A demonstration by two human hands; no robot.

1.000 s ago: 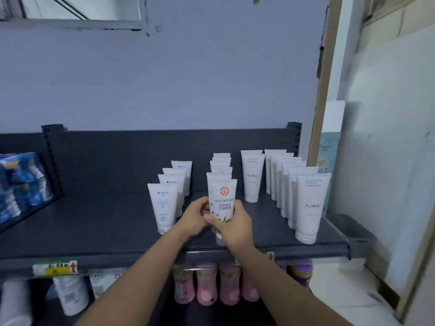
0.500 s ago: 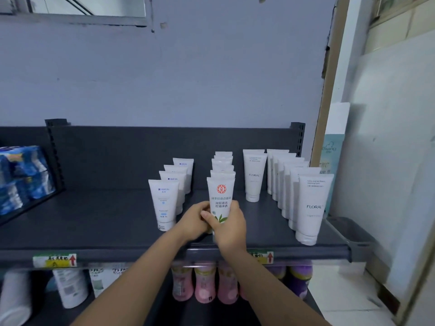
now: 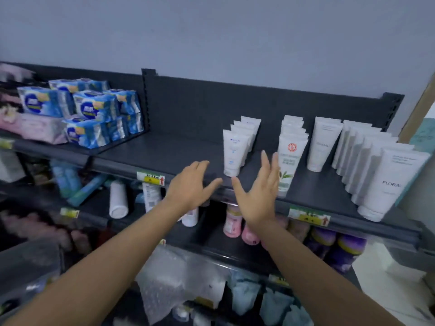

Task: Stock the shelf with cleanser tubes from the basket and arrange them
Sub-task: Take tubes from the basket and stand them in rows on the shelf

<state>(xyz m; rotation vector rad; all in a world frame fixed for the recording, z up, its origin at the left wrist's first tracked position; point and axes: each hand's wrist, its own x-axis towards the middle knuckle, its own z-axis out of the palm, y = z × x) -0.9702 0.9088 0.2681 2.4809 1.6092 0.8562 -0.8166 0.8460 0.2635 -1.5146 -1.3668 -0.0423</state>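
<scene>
White cleanser tubes stand cap-down in rows on the dark shelf (image 3: pixel 164 151). The front tube with a red emblem (image 3: pixel 290 161) heads the middle row, with a blue-print row (image 3: pixel 235 152) to its left. A lone FLORAL tube (image 3: pixel 323 144) and a long FLORAL row (image 3: pixel 390 182) stand to the right. My right hand (image 3: pixel 257 191) hovers just left of the red-emblem tube, fingers straight, holding nothing. My left hand (image 3: pixel 190 184) is spread over the shelf's front edge, also empty. No basket shows.
Blue tissue packs (image 3: pixel 89 111) are stacked on the shelf section to the left. Pink bottles (image 3: pixel 233 222) and purple bottles (image 3: pixel 334 245) sit on the lower shelf. Yellow price tags (image 3: pixel 151 178) line the front rail. A plastic bag (image 3: pixel 179 281) hangs lower down.
Both hands let go of the red-emblem tube and pulled back, opening. The tube stays standing at the front of its row. The view swung left and down.
</scene>
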